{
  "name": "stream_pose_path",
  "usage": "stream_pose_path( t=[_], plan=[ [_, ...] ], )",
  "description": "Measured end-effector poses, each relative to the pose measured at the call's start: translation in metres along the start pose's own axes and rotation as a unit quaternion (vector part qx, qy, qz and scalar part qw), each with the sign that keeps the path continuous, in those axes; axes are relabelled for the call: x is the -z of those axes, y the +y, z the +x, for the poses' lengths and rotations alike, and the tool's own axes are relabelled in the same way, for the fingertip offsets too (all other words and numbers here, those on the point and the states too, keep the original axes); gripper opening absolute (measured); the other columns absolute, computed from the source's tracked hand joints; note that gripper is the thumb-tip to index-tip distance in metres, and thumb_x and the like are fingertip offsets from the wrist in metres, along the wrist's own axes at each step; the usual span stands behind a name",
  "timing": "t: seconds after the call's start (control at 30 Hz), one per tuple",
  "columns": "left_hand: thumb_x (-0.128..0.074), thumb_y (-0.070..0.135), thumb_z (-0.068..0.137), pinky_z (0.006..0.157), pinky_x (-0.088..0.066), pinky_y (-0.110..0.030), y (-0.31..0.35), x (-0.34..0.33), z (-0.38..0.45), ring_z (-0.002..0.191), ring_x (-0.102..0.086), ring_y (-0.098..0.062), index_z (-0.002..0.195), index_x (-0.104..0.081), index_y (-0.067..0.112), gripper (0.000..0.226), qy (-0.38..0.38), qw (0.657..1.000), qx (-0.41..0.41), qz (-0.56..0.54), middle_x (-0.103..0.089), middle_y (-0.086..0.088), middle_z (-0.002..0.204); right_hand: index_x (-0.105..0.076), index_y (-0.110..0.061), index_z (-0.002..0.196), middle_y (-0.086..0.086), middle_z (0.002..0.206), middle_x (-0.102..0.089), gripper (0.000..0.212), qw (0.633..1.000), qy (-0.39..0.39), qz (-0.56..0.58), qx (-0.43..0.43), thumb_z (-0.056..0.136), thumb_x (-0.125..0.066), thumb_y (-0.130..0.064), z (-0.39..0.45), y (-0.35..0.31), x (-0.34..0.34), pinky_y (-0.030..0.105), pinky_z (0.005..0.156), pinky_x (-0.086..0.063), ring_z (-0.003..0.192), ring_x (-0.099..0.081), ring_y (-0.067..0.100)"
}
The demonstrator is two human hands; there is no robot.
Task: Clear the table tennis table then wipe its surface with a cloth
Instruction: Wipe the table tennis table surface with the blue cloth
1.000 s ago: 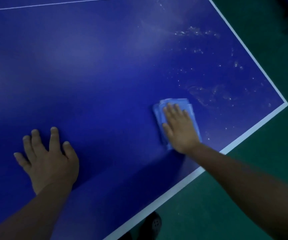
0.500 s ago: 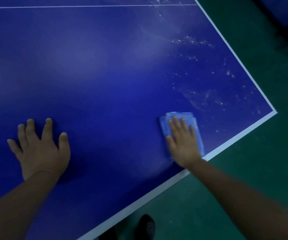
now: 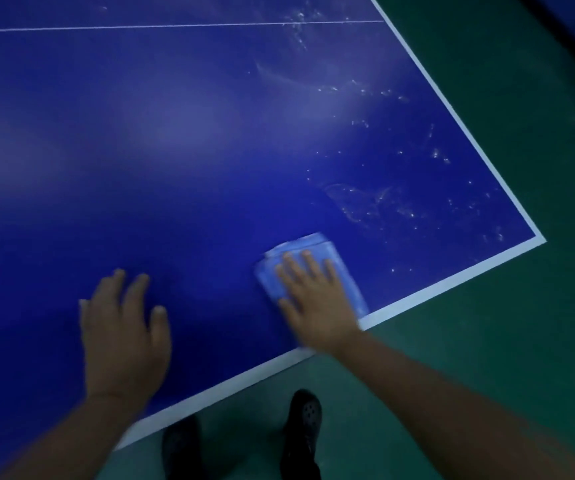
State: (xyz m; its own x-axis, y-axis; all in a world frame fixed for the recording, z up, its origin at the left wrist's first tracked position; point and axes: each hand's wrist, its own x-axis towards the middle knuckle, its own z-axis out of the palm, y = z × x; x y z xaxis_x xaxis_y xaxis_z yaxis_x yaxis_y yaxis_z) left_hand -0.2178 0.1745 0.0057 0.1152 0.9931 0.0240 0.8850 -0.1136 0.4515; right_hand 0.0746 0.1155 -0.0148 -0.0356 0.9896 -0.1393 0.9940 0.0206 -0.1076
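Both hands have slid closer to the near white edge of the blue tabletop [image 3: 175, 150]. Left hand [image 3: 123, 337] lies flat and open, holding nothing. Right hand [image 3: 317, 303] presses flat on the folded blue cloth [image 3: 345, 268], with wet marks [image 3: 376, 206] beyond it.

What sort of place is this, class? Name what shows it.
Probably an indoor sports hall or games room. The blue table has white edge lines like a table tennis table, and the floor is green sports flooring.
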Motion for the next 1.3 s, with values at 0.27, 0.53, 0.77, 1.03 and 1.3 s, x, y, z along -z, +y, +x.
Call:
stream_pose_path(
  t=[0.27,0.53,0.77,1.03,1.3],
  plan=[
    [-0.026,0.044,0.093,0.122,-0.011,-0.054,0.13,-0.065,-0.063,0.148,-0.024,-0.036,0.142,-0.048,0.002,0.069,-0.071,0.997,-0.016,0.034,-0.036,-0.022,0.154,-0.007,-0.022,0.159,0.0,0.167,-0.004,0.061,0.924,0.037,0.056,-0.376,0.104,-0.021,-0.044,0.012,0.152,0.025,0.056,0.121,-0.003,0.153,0.0,0.027],
    [-0.025,0.048,0.095,0.124,0.0,-0.048,0.138,-0.084,-0.062,0.152,-0.008,-0.029,0.15,-0.037,0.005,0.071,-0.058,0.994,0.019,0.095,-0.021,-0.019,0.161,-0.035,-0.027,0.153,-0.004,0.16,-0.032,0.06,0.995,0.034,0.016,0.087,0.097,-0.037,-0.048,-0.027,0.108,0.0,0.062,0.118,-0.016,0.15,-0.024,0.027],
    [-0.02,0.051,0.094,0.123,0.001,-0.051,0.139,-0.085,-0.06,0.152,-0.008,-0.028,0.152,-0.036,0.007,0.074,-0.073,0.99,0.032,0.118,-0.022,-0.017,0.162,-0.008,-0.023,0.159,0.0,0.167,-0.006,0.062,0.921,0.038,0.055,-0.383,0.104,-0.02,-0.047,-0.003,0.251,0.035,0.061,0.119,-0.006,0.153,-0.001,0.027],
    [-0.014,0.054,0.094,0.12,0.005,-0.057,0.141,-0.085,-0.058,0.153,0.0,-0.022,0.154,-0.03,0.012,0.076,-0.094,0.984,0.048,0.142,-0.015,-0.011,0.164,-0.026,-0.026,0.156,-0.004,0.164,-0.022,0.061,0.996,-0.007,-0.043,0.075,0.1,-0.027,-0.05,-0.026,0.205,0.016,0.058,0.12,-0.011,0.152,-0.012,0.025],
    [-0.018,0.053,0.095,0.12,0.006,-0.056,0.14,-0.086,-0.058,0.153,-0.003,-0.024,0.153,-0.031,0.01,0.073,-0.098,0.984,0.042,0.146,-0.018,-0.013,0.163,-0.016,-0.019,0.158,0.002,0.166,-0.013,0.06,0.927,0.056,0.042,-0.369,0.104,-0.028,-0.043,-0.006,0.221,0.029,0.061,0.118,-0.01,0.153,-0.008,0.028]
  ],
)
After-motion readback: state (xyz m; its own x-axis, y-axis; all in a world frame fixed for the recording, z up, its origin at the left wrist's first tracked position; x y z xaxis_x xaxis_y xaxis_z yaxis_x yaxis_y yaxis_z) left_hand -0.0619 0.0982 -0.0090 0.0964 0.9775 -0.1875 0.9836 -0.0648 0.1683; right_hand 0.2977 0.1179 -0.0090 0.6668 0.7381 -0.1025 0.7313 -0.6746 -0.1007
